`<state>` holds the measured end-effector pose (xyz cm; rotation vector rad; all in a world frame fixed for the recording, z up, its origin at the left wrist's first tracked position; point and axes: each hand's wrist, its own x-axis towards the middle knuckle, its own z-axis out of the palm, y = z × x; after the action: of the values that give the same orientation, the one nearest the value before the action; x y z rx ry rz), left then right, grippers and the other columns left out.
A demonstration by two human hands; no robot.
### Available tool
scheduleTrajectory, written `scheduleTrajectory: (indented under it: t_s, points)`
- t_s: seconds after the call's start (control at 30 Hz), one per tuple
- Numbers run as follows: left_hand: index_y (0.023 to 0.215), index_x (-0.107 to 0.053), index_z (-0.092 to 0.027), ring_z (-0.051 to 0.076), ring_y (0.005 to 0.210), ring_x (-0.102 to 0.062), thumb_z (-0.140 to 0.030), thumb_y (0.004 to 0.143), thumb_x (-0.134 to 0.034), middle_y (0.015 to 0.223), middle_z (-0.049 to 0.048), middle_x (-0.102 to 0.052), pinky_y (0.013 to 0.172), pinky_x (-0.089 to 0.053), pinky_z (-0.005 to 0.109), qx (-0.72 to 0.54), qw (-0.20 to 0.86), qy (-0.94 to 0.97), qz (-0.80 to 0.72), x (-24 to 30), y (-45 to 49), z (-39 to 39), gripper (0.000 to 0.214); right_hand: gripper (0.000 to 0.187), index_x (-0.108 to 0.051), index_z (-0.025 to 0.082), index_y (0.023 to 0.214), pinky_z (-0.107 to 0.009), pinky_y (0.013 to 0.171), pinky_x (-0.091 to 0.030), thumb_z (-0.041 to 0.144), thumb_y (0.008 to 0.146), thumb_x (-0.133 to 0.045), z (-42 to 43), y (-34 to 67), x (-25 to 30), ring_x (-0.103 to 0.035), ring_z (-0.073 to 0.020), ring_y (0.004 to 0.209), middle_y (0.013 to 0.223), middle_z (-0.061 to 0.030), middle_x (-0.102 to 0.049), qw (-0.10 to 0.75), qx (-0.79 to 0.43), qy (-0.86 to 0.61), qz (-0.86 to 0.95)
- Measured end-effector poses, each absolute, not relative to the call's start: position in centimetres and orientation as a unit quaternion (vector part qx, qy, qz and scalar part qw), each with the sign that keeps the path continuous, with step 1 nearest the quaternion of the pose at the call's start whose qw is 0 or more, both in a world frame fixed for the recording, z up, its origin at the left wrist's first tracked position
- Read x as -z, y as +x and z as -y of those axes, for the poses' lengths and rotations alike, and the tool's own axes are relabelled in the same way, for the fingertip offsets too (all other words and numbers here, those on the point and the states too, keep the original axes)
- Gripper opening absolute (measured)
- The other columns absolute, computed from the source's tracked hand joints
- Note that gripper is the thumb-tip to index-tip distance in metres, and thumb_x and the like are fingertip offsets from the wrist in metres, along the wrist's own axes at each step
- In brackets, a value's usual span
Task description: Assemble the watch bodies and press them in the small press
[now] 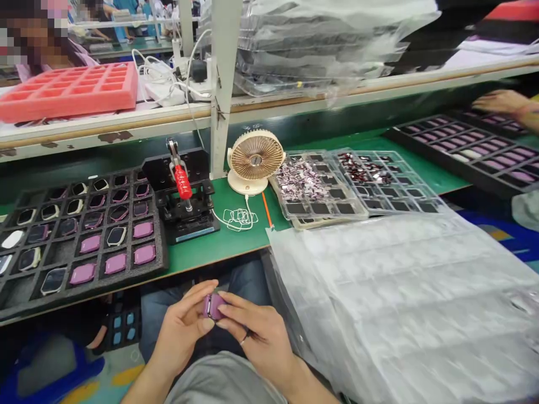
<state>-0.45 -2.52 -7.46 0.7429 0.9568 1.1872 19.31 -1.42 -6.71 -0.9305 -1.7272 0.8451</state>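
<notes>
Below the table edge, over my lap, both hands close on one small purple watch case [213, 306]. My left hand [183, 328] pinches its left side with thumb and fingers. From the right, my right hand [256, 331], with a ring on one finger, grips the same case. A black foam tray [25, 292] on the green table at the left holds several more purple and dark cases. Behind it stands a black press jig with a red handle [183, 182].
A small beige fan [255, 160] and an orange pencil [266, 210] sit mid-table. Clear trays of small parts [357, 207] lie to the right, with bubble wrap [404, 303] over the near right edge. A pink foam tray [71, 90] is on the shelf. Another person's hand [501, 102] reaches over a far-right tray.
</notes>
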Motion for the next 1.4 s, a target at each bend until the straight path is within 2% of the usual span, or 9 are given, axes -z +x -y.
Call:
scheduleTrajectory:
  t_s: [0.47, 0.67, 0.73, 0.83, 0.93, 1.07, 1.23, 1.33, 1.4]
  points:
    - [0.123, -0.08, -0.027, 0.035, 0.132, -0.065, -0.025, 0.08, -0.088, 0.143, 0.0145, -0.068, 0.111, -0.053, 0.044, -0.54, 0.646, 0.336, -0.422, 8.0, -0.2, 2.7, 0.044, 0.04, -0.067, 0.029, 0.139, -0.027, 0.076, -0.066, 0.017, 0.101, -0.064, 1.8, 19.1, 7.5, -0.078, -0.0216, 0.11, 0.141, -0.011, -0.07, 0.41, -0.24, -0.383, 0.792]
    - [0.13, -0.075, -0.023, 0.035, 0.128, -0.068, -0.043, 0.088, -0.08, 0.143, 0.0168, -0.069, 0.107, -0.056, 0.046, -0.54, 0.637, 0.253, -0.489, 7.4, 0.8, 3.0, 0.047, 0.041, -0.065, 0.031, 0.139, -0.031, 0.086, -0.065, 0.018, 0.101, -0.064, 1.7, 17.6, 8.3, -0.077, -0.0228, 0.111, 0.14, -0.0104, -0.07, 0.443, -0.24, -0.408, 0.762]
    - [0.119, -0.079, -0.02, 0.032, 0.116, -0.074, -0.045, 0.086, -0.083, 0.127, 0.0168, -0.077, 0.1, -0.059, 0.042, -0.553, 0.617, 0.214, -0.517, 7.5, 0.8, 2.8, 0.042, 0.04, -0.063, 0.029, 0.137, -0.034, 0.09, -0.063, 0.027, 0.098, -0.071, 1.4, 17.4, 8.2, -0.075, -0.025, 0.113, 0.134, -0.0122, -0.072, 0.443, -0.287, -0.441, 0.726]
    - [0.108, -0.083, -0.019, 0.027, 0.1, -0.078, -0.04, 0.078, -0.09, 0.107, 0.0146, -0.083, 0.093, -0.06, 0.036, -0.573, 0.613, 0.2, -0.507, 7.8, 0.4, 2.5, 0.037, 0.033, -0.064, 0.025, 0.123, -0.032, 0.078, -0.059, 0.04, 0.096, -0.074, 0.8, 17.5, 7.7, -0.073, -0.0232, 0.097, 0.111, -0.0099, -0.073, 0.386, -0.347, -0.466, 0.716]
    - [0.1, -0.085, -0.02, 0.023, 0.09, -0.079, -0.035, 0.071, -0.096, 0.097, 0.0123, -0.084, 0.086, -0.061, 0.031, -0.575, 0.624, 0.196, -0.491, 8.1, 0.1, 2.4, 0.034, 0.015, -0.065, 0.023, 0.106, -0.028, 0.066, -0.045, 0.037, 0.103, -0.059, 0.4, 17.7, 7.5, -0.065, -0.0178, 0.078, 0.088, -0.0038, -0.068, 0.321, -0.364, -0.414, 0.77]
    - [0.09, -0.086, -0.02, 0.022, 0.083, -0.079, -0.035, 0.064, -0.099, 0.089, 0.0108, -0.084, 0.082, -0.061, 0.03, -0.59, 0.623, 0.191, -0.478, 8.4, 0.4, 2.4, 0.034, 0.021, -0.06, 0.021, 0.089, -0.03, 0.061, -0.031, 0.033, 0.104, -0.053, 0.4, 17.3, 7.8, -0.053, -0.0151, 0.067, 0.075, -0.0007, -0.059, 0.35, -0.362, -0.388, 0.772]
    - [0.115, -0.083, -0.025, 0.025, 0.104, -0.077, -0.037, 0.082, -0.087, 0.115, 0.0115, -0.081, 0.094, -0.061, 0.035, -0.544, 0.578, 0.28, -0.539, 7.9, 0.5, 1.8, 0.035, 0.042, -0.049, 0.021, 0.076, -0.027, 0.057, -0.029, 0.053, 0.104, -0.055, -0.5, 16.4, 8.0, -0.039, -0.0111, 0.059, 0.067, 0.0039, -0.046, 0.398, -0.582, -0.419, 0.572]
    - [0.126, -0.078, -0.03, 0.03, 0.125, -0.069, -0.029, 0.086, -0.083, 0.141, 0.0113, -0.069, 0.102, -0.058, 0.04, -0.485, 0.477, 0.483, -0.551, 7.2, -0.4, 1.0, 0.041, 0.052, -0.044, 0.023, 0.074, -0.024, 0.046, -0.015, 0.067, 0.096, -0.061, -1.7, 16.7, 7.6, -0.018, -0.0063, 0.047, 0.058, 0.0106, -0.03, 0.348, -0.78, -0.383, 0.351]
    - [0.124, -0.079, -0.031, 0.029, 0.124, -0.069, -0.02, 0.088, -0.079, 0.138, 0.0096, -0.07, 0.105, -0.057, 0.04, -0.453, 0.37, 0.618, -0.526, 6.6, -1.3, 0.5, 0.038, 0.055, -0.043, 0.023, 0.074, -0.024, 0.044, -0.007, 0.068, 0.089, -0.071, -2.3, 17.1, 7.1, -0.011, -0.0042, 0.045, 0.055, 0.0132, -0.026, 0.305, -0.847, -0.352, 0.255]
